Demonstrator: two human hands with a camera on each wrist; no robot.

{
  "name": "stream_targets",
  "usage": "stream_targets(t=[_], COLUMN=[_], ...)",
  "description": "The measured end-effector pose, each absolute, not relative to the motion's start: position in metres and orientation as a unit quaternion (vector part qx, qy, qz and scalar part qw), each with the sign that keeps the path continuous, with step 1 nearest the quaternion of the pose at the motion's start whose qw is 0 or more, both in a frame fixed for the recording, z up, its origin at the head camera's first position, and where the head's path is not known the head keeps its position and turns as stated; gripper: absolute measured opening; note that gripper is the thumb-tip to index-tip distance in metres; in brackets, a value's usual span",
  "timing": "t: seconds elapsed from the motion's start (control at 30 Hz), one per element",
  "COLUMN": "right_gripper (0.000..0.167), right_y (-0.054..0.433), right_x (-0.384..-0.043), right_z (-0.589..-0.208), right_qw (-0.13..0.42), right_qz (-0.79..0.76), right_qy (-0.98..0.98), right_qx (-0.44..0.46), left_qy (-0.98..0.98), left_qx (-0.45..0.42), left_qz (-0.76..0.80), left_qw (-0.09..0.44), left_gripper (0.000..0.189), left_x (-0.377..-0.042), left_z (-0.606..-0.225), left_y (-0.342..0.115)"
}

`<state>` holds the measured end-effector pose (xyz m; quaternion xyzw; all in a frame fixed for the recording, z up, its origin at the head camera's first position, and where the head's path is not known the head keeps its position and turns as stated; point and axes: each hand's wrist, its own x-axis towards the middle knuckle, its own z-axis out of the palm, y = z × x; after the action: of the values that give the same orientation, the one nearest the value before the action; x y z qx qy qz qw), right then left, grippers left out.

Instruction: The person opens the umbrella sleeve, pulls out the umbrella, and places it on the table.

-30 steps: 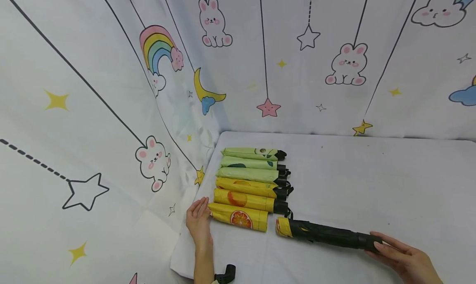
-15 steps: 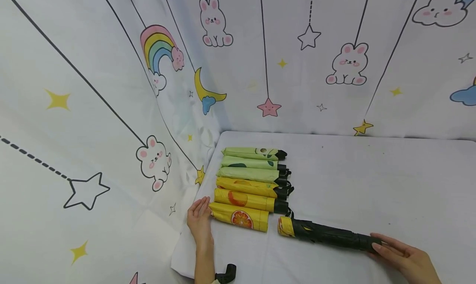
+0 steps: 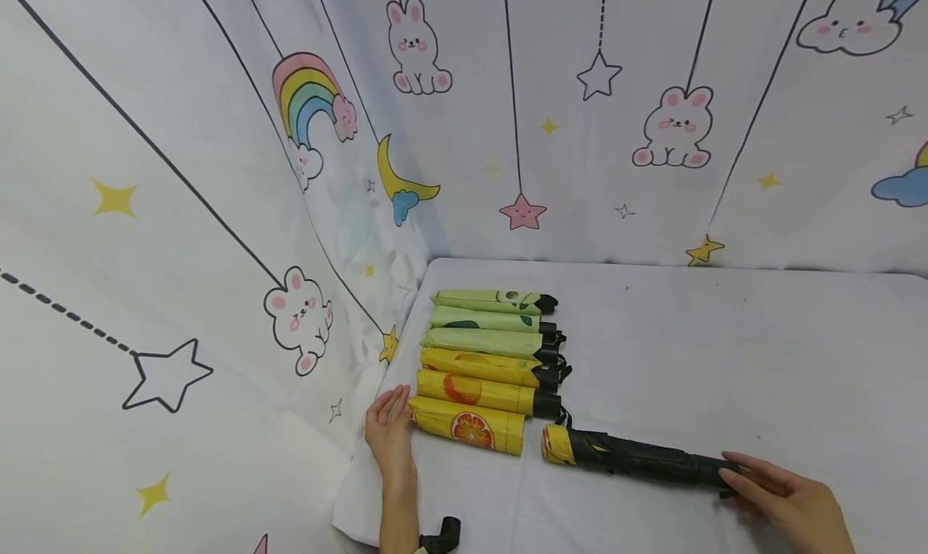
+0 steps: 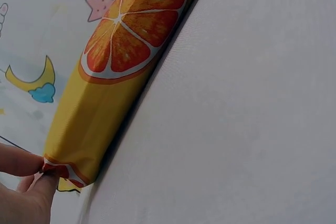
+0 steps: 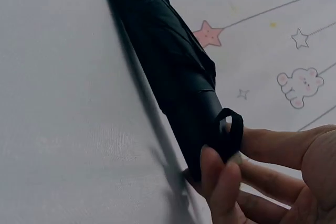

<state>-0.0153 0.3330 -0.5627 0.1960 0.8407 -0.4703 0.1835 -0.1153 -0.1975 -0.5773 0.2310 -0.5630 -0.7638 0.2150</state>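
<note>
My left hand [image 3: 390, 433] pinches the left end of a yellow umbrella sleeve [image 3: 464, 427] printed with orange slices. In the left wrist view, thumb and finger meet at the corner of that sleeve [image 4: 86, 129]. To its right lies a folded black umbrella [image 3: 638, 459] with a yellow end facing the sleeve, a small gap between them. My right hand [image 3: 790, 498] grips the umbrella's handle end. The right wrist view has fingers and thumb around the dark handle [image 5: 194, 135], beside a black wrist-strap loop [image 5: 237, 129].
Behind the sleeve, several sleeved umbrellas lie in a row: yellow ones [image 3: 474, 390] nearer, green ones [image 3: 486, 319] farther back, black handles pointing right. They rest on a white-covered table [image 3: 689, 336]. Patterned white curtains [image 3: 580, 151] stand behind and at the left.
The right hand's fingers have shifted slightly on the handle, and a bit of strap now shows beneath them. The black umbrella has slid very slightly right; the left hand stays put.
</note>
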Motion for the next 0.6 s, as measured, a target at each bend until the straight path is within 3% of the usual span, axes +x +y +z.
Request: stream_targets(t=[0.33, 0.6], right_gripper=[0.073, 0.069], right_y=[0.333, 0.325], right_x=[-0.019, -0.024], right_z=[-0.556, -0.545], right_qw=[0.193, 0.131], right_qz=[-0.446, -0.416], right_qy=[0.845, 0.872], right_qx=[0.221, 0.221], left_qy=[-0.560, -0.576], left_qx=[0.228, 0.233], left_qz=[-0.764, -0.752], left_qw=[0.225, 0.219], left_gripper=[0.038, 0.040], left_x=[-0.115, -0.117], left_z=[-0.573, -0.570], left_y=[-0.198, -0.206])
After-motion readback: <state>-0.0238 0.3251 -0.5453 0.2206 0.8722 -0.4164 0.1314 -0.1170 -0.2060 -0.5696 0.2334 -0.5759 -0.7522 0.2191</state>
